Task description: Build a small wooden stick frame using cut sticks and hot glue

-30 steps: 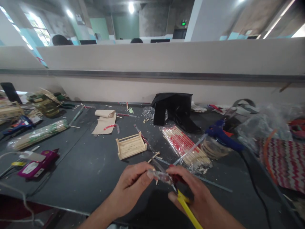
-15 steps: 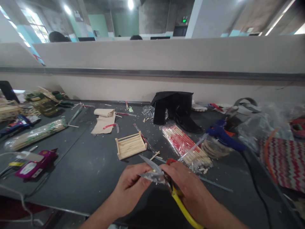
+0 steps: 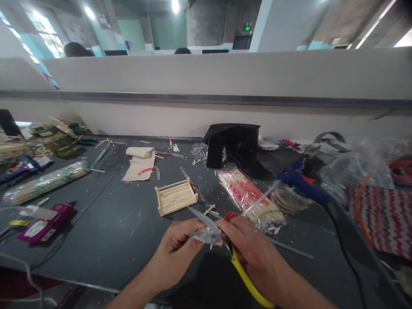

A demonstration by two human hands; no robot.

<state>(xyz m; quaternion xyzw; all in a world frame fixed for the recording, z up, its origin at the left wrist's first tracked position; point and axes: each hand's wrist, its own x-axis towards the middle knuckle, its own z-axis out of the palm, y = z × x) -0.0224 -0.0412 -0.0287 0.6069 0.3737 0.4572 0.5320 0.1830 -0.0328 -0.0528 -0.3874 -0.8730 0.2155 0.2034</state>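
My right hand [image 3: 254, 253] is wrapped round a pair of scissors [image 3: 247, 281] with yellow and red handles. The scissors' blades stand apart and point left towards my left hand [image 3: 178, 251]. The fingers of my left hand are pinched at the blades. A short pale wooden stick [image 3: 208, 229] shows in part between the blades; most of it is hidden by fingers and metal. Just beyond the hands lies a small rack-like frame [image 3: 176, 197] built of wooden sticks. To its right is a clear packet of red and pale sticks [image 3: 246, 193].
A blue glue gun [image 3: 302, 182] with a black cord lies on the right. On the left are a purple power strip [image 3: 48, 223] and a wrapped bundle of sticks [image 3: 48, 182]. Brown paper [image 3: 140, 164] and a black folded object [image 3: 234, 146] lie towards the partition [image 3: 206, 75].
The hands and scissors hold nearly the same pose. A small pale piece now shows just below the blades. The whole view has shifted slightly.
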